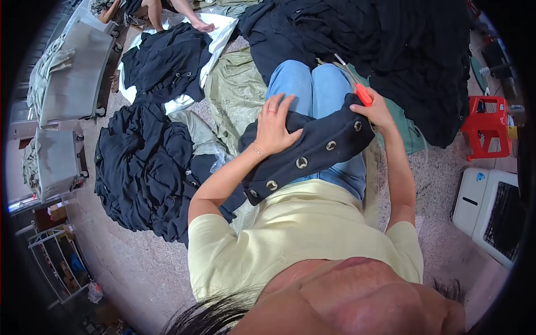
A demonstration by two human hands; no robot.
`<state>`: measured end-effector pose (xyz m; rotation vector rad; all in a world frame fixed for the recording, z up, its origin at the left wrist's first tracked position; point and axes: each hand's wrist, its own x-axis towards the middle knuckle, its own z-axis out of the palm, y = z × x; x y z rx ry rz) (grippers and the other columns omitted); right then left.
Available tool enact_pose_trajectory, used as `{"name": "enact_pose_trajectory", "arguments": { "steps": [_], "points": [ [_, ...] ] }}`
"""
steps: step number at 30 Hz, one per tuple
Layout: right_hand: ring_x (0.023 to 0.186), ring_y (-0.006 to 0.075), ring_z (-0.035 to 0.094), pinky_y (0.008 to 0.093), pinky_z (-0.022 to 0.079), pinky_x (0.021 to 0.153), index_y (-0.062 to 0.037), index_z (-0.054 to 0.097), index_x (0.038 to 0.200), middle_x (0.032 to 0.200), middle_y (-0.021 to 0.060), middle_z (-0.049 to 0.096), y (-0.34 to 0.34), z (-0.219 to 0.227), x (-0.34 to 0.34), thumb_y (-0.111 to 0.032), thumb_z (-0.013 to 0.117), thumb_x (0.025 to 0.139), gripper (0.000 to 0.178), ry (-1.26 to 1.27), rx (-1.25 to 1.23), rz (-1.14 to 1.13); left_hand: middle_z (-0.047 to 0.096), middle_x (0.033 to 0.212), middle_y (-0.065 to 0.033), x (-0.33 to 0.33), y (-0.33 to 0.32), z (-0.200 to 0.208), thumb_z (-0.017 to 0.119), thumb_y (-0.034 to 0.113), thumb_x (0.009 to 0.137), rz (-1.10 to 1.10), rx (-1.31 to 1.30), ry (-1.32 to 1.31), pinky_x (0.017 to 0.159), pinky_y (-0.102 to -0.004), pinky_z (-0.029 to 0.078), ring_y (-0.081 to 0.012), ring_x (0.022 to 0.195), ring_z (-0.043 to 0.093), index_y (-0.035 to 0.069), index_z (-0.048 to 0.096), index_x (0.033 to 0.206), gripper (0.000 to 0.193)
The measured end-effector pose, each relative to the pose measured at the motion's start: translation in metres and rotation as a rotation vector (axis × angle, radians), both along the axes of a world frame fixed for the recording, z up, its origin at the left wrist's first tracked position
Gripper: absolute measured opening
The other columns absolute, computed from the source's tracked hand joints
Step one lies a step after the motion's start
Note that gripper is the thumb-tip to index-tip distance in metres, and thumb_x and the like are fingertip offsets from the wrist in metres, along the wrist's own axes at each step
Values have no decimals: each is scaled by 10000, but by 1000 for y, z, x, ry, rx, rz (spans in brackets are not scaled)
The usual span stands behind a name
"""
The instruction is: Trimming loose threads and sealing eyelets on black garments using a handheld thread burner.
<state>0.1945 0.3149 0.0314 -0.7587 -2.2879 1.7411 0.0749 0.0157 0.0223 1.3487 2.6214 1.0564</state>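
Across my lap lies a black garment [312,146] with a row of round, pale-rimmed buttons along its near edge. My left hand [274,127] rests on its left part, fingers stretched and spread. At the garment's right end, my right hand [375,108] is closed around a red-handled tool [364,95]. A thin metal shaft points up and left from that handle; its exact kind is unclear. The right thumb presses the garment's upper right corner. My fingers hide part of the handle.
Dark garments lie heaped at left [146,167] and far right [413,67]. Another dark garment pile [167,62] sits on a white sheet near another person's hand [203,26]. A red stool [487,127] and a white appliance [484,209] stand right; grey carts [78,72] stand left.
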Motion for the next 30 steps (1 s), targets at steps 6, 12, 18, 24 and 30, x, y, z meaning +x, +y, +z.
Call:
{"name": "enact_pose_trajectory", "arguments": {
  "steps": [6, 12, 18, 24, 30],
  "points": [
    [1035, 146, 594, 283, 455, 919, -32, 655, 1075, 1092, 43, 663, 20, 36, 24, 22, 741, 665, 422, 44, 131, 280, 549, 1230, -209, -44, -34, 25, 850, 451, 678, -298, -425, -616, 880, -388, 493, -340, 1041, 611, 89, 553, 1157, 670],
    [942, 405, 649, 397, 504, 794, -91, 595, 1136, 955, 217, 659, 40, 75, 30, 14, 602, 735, 415, -140, 711, 89, 630, 1088, -89, -85, -72, 67, 876, 192, 684, -270, -269, -759, 906, -297, 457, -174, 1026, 585, 22, 596, 1183, 598],
    [881, 422, 653, 454, 514, 727, -152, 621, 1128, 917, 180, 686, 28, 101, -9, -111, 658, 811, 322, 103, 988, -243, 555, 767, -19, -131, -81, 145, 669, 11, 640, 181, -29, 788, 617, -378, 427, -263, 715, 587, 207, 690, 1028, 435],
    [905, 248, 689, 336, 525, 823, -131, 666, 1151, 987, 105, 696, 27, 184, -39, -83, 695, 848, 308, 754, 1051, -424, 621, 885, -21, -186, -106, 285, 775, 229, 642, 462, 171, 1635, 770, -367, 434, -220, 842, 619, 229, 756, 1030, 388],
    [900, 172, 675, 306, 523, 813, -52, 717, 1098, 1005, 92, 715, 86, 164, 37, 23, 666, 857, 257, 846, 478, -766, 645, 951, -87, -63, -65, 197, 769, 131, 634, -91, 365, 1167, 601, -342, 501, -257, 753, 634, 103, 742, 890, 259]
  ]
}}
